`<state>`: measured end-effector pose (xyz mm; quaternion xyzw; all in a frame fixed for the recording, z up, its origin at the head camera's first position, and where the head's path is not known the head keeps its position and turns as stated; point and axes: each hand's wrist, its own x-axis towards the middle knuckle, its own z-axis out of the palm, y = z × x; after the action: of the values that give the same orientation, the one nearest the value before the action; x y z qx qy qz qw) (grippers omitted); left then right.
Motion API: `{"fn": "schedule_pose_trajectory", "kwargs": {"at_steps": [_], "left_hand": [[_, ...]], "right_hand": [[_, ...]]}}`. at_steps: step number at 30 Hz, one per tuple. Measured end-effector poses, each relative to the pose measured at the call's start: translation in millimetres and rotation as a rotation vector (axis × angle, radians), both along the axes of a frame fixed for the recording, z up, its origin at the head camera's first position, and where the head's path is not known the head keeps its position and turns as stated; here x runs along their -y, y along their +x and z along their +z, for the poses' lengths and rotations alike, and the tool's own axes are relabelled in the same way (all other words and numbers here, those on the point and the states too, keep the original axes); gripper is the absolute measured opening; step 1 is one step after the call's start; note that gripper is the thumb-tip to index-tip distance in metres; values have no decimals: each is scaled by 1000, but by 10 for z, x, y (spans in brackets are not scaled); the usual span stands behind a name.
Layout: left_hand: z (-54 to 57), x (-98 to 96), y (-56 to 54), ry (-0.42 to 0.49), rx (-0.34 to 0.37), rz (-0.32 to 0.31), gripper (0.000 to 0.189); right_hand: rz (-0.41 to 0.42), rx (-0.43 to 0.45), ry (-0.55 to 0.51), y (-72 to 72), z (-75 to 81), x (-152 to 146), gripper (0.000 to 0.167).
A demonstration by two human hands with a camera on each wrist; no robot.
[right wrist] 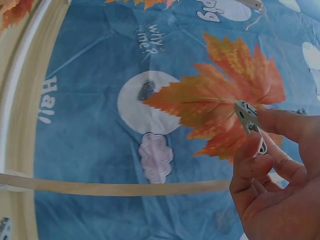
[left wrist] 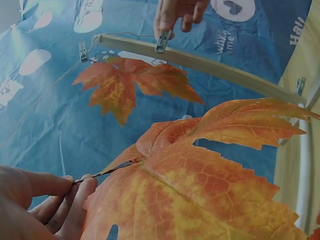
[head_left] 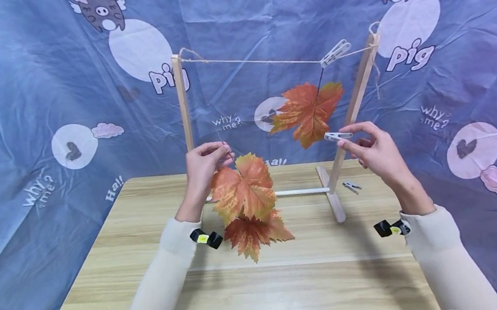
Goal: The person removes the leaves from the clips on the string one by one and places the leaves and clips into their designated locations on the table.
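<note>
My left hand (head_left: 204, 170) pinches the thin dark stem (left wrist: 107, 172) of an orange-yellow maple leaf (head_left: 249, 186) between thumb and fingers, in front of the rack's left side. A redder maple leaf (head_left: 254, 234) shows just below it, partly hidden behind it. Between thumb and fingertips, my right hand (head_left: 376, 152) holds a pale grey clothespin (right wrist: 247, 116) near the right post. Another maple leaf (head_left: 310, 108) hangs by its stem from a clothespin (head_left: 335, 53) on the string (head_left: 260, 61), just above and left of the right hand.
The string runs between a left wooden post (head_left: 182, 101) and a leaning right post (head_left: 358, 87). A white rod (head_left: 301, 191) joins them low down, above the wooden table (head_left: 302, 293). One more clothespin (head_left: 352, 187) lies beside the right foot (head_left: 332, 201). Blue printed cloth (head_left: 231, 17) hangs behind.
</note>
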<state>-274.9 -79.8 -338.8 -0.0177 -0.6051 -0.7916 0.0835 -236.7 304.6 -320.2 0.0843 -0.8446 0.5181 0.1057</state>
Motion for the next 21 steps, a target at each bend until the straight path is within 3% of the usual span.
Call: {"fn": "schedule_pose_trajectory", "kwargs": {"at_steps": [9, 21], "left_hand": [[-289, 17, 20, 19, 54, -16, 19], [-647, -43, 85, 43, 166, -13, 13]], "right_hand": [[-24, 57, -50, 11, -283, -89, 30], [-59, 119, 64, 0, -626, -262, 42]]}}
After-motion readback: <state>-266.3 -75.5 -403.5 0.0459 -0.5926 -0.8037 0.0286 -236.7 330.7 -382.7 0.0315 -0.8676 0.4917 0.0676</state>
